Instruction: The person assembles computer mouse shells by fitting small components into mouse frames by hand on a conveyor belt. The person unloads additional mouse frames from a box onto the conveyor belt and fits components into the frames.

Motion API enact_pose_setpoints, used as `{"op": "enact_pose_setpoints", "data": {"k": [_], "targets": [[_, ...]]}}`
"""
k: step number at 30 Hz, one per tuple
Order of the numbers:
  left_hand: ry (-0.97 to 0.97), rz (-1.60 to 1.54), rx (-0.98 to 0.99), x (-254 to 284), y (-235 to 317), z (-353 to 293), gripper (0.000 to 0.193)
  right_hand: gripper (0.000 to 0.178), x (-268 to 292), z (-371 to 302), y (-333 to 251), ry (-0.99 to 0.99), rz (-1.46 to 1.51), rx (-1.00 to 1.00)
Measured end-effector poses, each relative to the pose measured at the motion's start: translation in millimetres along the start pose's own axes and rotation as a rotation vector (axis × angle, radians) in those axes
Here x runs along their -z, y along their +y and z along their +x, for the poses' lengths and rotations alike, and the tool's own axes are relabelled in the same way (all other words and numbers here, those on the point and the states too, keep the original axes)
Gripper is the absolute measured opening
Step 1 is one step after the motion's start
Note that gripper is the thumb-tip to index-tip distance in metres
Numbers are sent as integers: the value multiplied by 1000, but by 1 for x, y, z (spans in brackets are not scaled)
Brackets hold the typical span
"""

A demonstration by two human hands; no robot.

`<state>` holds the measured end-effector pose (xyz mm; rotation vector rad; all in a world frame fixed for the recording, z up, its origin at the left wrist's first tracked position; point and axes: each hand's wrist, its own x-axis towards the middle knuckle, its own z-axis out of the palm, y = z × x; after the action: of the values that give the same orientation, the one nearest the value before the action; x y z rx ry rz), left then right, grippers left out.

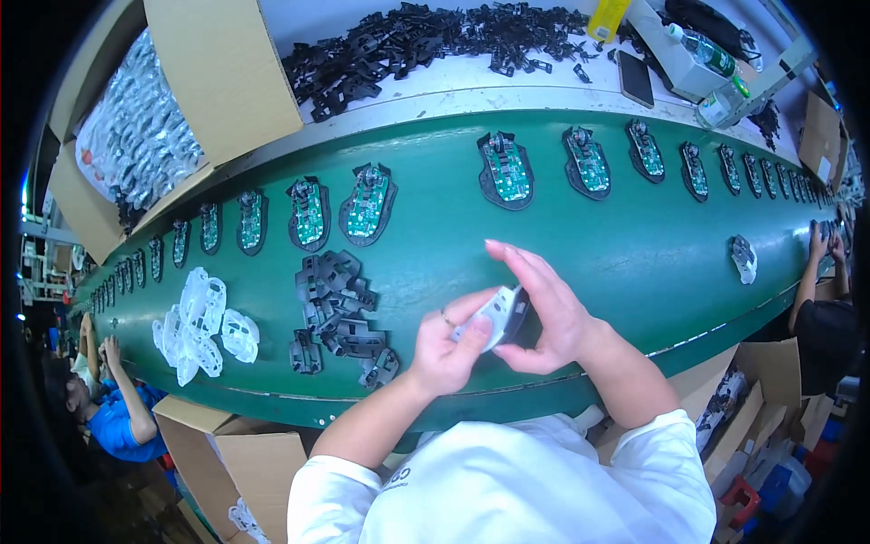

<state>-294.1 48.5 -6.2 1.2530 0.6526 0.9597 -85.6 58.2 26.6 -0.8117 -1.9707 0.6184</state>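
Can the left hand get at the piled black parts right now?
Probably yes: the pile of black parts lies left of the left hand, with only green surface showing between. But that hand grips a white-and-black piece, so it likely needs freeing first.

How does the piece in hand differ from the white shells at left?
The held piece is white and dark; the white shells look white throughout. The held piece is gripped in the left hand; the white shells lie clustered on the green surface. Both show white.
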Motion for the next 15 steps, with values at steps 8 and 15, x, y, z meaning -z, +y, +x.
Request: {"op": "enact_pose_setpoints", "data": {"k": [8, 15], "targets": [[79, -59, 9, 2, -3, -7, 40, 115, -12, -1, -4, -31, -1, -68], [19, -83, 118, 5, 9, -3, 40, 100, 1, -6, 5, -169, 460, -356]]}}
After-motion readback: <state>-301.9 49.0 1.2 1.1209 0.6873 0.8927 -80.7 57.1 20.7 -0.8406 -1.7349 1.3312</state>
